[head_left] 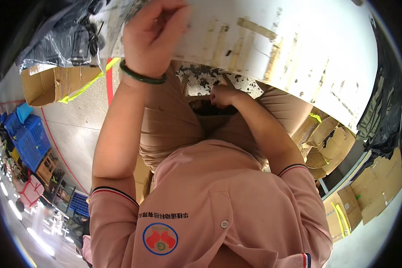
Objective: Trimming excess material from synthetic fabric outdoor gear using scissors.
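My left hand, with a dark bangle at the wrist, is raised over the near edge of the white worktable. Its fingers look curled in, though motion blurs them, and whatever they may hold cannot be made out. Lower down, below the table edge, my right hand is closed between my knees. It hovers at an open cardboard box with dark contents. Anything inside the right fingers is hidden.
Black items in clear plastic lie at the table's left end, above a cardboard box with a yellow-green strap. Dark cloth pieces hang off the right end. More cardboard boxes stand at right; blue crates are far left.
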`<state>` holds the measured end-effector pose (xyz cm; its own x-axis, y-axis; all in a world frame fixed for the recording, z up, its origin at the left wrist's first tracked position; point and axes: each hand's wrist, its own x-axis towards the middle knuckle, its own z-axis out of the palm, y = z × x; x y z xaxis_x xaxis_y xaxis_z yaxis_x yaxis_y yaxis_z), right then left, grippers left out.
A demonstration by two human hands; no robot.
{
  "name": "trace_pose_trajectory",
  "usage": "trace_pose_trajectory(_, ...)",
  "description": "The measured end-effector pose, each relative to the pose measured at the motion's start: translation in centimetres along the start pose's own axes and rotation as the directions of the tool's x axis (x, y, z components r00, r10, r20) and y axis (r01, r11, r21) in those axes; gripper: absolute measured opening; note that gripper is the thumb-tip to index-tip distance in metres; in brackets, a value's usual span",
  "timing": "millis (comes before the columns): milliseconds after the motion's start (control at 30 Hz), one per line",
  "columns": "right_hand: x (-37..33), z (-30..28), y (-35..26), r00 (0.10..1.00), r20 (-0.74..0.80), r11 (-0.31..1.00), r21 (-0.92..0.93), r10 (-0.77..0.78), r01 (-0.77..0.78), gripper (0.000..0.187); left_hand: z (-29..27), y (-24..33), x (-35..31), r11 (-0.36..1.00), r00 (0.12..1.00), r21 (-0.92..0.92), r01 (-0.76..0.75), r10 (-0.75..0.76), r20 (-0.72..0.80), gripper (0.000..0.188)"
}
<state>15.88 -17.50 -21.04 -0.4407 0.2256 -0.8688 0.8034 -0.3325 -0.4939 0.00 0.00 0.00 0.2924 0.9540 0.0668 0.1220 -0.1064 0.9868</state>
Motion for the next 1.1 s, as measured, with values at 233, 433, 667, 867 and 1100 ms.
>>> trace_pose_trajectory(233, 5.1, 8.3, 6.5, 0.99, -0.141, 0.999, 0.051, -0.006, 0.013, 0.024, -0.4, 1.4, 1.2, 0.976, 0.991, -0.199, 0.091, -0.07, 0.11, 0.005)
trace_pose_trajectory(433, 2.0, 7.4, 0.4, 0.944, -0.284, 0.967, -0.136, 0.169, -0.214, 0.03, -1.6, -0.5, 0.9, 0.983, 0.982, -0.051, -0.176, 0.179, 0.055, 0.008)
trace_pose_trajectory(667, -1.9, 2.6, -1.4, 0.961, -0.277, 0.895, -0.422, 0.023, -0.144, 0.029, -0.9, 0.1, 0.9, 0.981, 0.984, -0.098, -0.167, 0.171, 0.039, 0.004)
trace_pose_trajectory(867, -5.9, 2.6, -0.7, 0.9, -0.436, 0.899, -0.389, 0.013, -0.201, 0.027, -1.0, 0.2, 0.4, 0.983, 0.984, -0.063, -0.175, 0.176, 0.021, 0.005)
trace_pose_trajectory(1100, -8.2, 9.6, 2.6, 0.869, -0.492, 0.934, -0.281, 0.055, -0.219, 0.026, -0.5, -1.0, 0.8, 0.988, 0.996, -0.125, -0.09, 0.09, -0.009, 0.006)
